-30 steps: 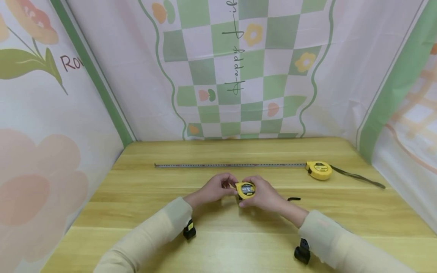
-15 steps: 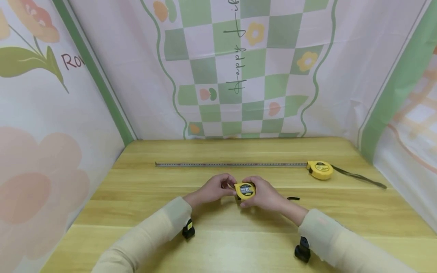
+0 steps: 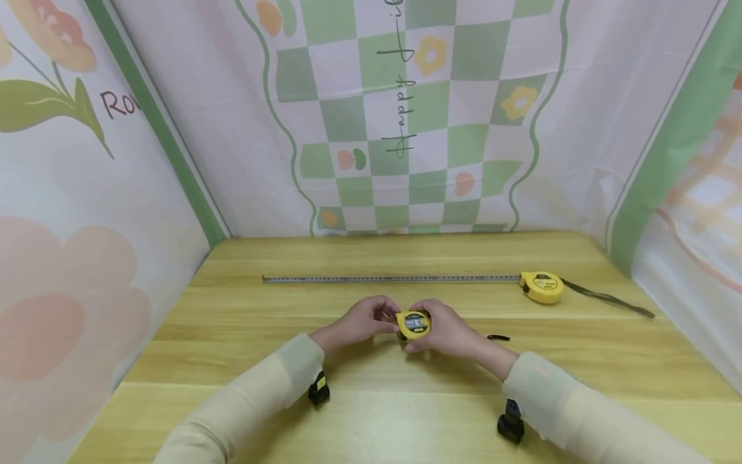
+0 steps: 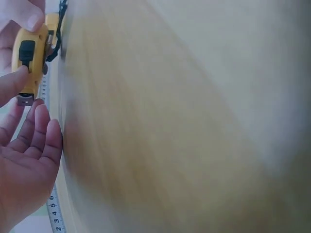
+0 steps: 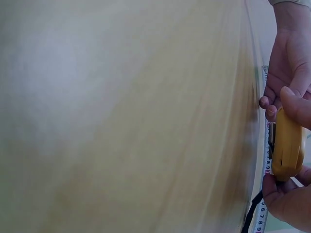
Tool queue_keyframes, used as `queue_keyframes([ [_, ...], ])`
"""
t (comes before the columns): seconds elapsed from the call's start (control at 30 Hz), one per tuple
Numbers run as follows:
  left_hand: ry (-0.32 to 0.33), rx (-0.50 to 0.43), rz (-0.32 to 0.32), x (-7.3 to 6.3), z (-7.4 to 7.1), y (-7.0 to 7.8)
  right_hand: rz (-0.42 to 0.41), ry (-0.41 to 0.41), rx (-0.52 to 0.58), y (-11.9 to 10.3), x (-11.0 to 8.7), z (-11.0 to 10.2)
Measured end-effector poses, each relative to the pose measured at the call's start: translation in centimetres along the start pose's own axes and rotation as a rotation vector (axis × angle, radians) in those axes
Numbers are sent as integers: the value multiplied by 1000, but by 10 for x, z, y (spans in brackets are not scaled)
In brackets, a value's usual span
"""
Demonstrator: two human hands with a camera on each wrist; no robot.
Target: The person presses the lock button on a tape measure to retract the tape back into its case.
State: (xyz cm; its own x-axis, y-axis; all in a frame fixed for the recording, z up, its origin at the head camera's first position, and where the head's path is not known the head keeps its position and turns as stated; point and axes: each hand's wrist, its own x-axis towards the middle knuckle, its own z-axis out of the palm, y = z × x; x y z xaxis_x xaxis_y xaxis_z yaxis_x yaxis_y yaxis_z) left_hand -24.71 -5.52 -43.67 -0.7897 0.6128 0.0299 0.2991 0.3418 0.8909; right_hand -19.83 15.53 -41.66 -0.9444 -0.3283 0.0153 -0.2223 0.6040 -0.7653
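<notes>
Over the middle of the table, my right hand (image 3: 449,328) grips a small yellow tape measure (image 3: 414,324) by its rear and sides. My left hand (image 3: 365,319) is at its mouth end. In the left wrist view, the left thumb lies on the case by the black lock slider (image 4: 27,51), and the curled fingers are close to the metal hook (image 4: 25,100), which sits at the mouth. Whether those fingers touch the hook is hard to tell. A black wrist strap (image 3: 498,338) shows behind the right wrist.
Farther back lies a larger yellow tape measure (image 3: 542,287), its blade (image 3: 388,279) drawn out leftward along the table (image 3: 382,412). Its dark strap (image 3: 608,298) trails right. Printed cloth (image 3: 429,129) hangs behind the table and at both sides.
Both hands and the small tape measure have shifted very slightly left. The hold looks the same, and the larger tape measure stays in place.
</notes>
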Motion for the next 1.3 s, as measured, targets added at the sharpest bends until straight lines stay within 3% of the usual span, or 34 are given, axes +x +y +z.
queue_keyframes([
  [0.5,-31,20,-65,-3,-1,4,38,-27,-18,-2,-2,4],
  [0.8,-31,35,-70,0,0,-2,57,-32,-45,0,1,7],
  [1.3,-33,34,-80,0,0,1,92,-24,-66,0,1,8],
])
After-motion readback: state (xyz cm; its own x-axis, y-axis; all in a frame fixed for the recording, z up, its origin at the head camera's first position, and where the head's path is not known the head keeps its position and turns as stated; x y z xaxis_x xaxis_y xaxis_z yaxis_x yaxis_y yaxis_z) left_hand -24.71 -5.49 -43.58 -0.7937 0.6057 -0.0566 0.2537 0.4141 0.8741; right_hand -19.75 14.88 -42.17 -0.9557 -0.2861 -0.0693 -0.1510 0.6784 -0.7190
